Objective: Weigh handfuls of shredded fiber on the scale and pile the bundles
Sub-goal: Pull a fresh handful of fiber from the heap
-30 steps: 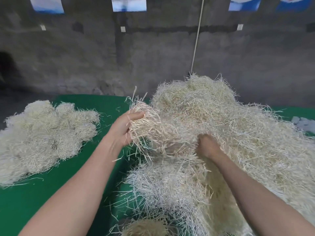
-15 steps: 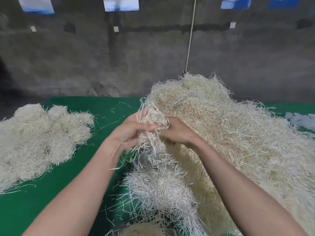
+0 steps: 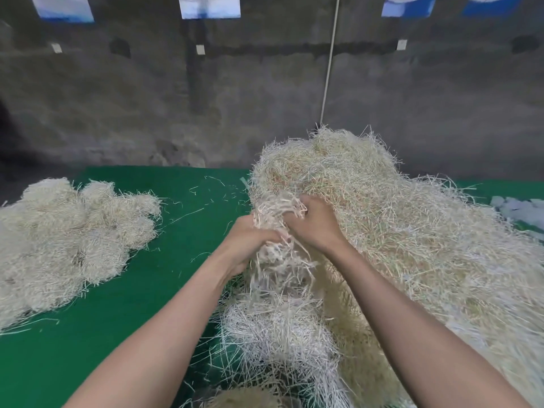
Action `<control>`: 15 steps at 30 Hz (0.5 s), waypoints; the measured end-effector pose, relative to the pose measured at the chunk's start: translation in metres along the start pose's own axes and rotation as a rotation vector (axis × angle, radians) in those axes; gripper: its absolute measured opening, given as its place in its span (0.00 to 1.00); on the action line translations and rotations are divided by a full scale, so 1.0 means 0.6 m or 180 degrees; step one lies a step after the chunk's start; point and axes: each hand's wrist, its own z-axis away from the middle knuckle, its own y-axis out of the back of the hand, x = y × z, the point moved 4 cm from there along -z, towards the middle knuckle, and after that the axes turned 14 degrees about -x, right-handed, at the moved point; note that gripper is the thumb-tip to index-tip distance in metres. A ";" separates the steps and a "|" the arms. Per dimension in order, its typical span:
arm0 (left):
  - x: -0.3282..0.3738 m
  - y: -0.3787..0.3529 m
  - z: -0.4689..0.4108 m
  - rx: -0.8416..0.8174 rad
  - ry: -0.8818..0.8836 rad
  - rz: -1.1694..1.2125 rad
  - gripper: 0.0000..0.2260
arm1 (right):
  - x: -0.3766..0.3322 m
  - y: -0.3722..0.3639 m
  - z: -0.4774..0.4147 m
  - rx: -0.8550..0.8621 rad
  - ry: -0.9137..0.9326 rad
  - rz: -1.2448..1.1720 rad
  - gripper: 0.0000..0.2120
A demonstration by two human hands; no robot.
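Note:
A big heap of pale shredded fiber fills the right half of the green table. At its left edge both hands grip one handful of fiber, lifted a little above the table. My left hand is curled round the handful's lower left side. My right hand clutches its upper right side, fingers dug into the strands. Loose strands hang down from the handful. A pile of finished bundles lies on the left of the table. The scale is not visible.
A whiter clump of fiber lies under my forearms near the front. Another tuft shows at the bottom edge. Stray strands dot the green cloth between the piles. A grey concrete wall stands behind the table, and pale blue scraps lie far right.
My right hand came out of the heap and joined my left on the handful. Both hands have drawn the handful together, and it is now narrower and more compact.

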 end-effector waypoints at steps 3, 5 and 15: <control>0.019 0.042 0.006 0.0485 -0.0056 0.0398 0.11 | 0.040 0.032 -0.001 0.0182 -0.0160 0.0691 0.16; 0.026 0.055 0.009 0.0570 -0.0045 0.0382 0.07 | 0.075 0.042 -0.002 0.0105 -0.0561 0.0658 0.16; -0.035 0.022 -0.027 0.0711 0.0282 -0.0914 0.06 | 0.006 -0.004 0.006 -0.0170 -0.0078 -0.0305 0.14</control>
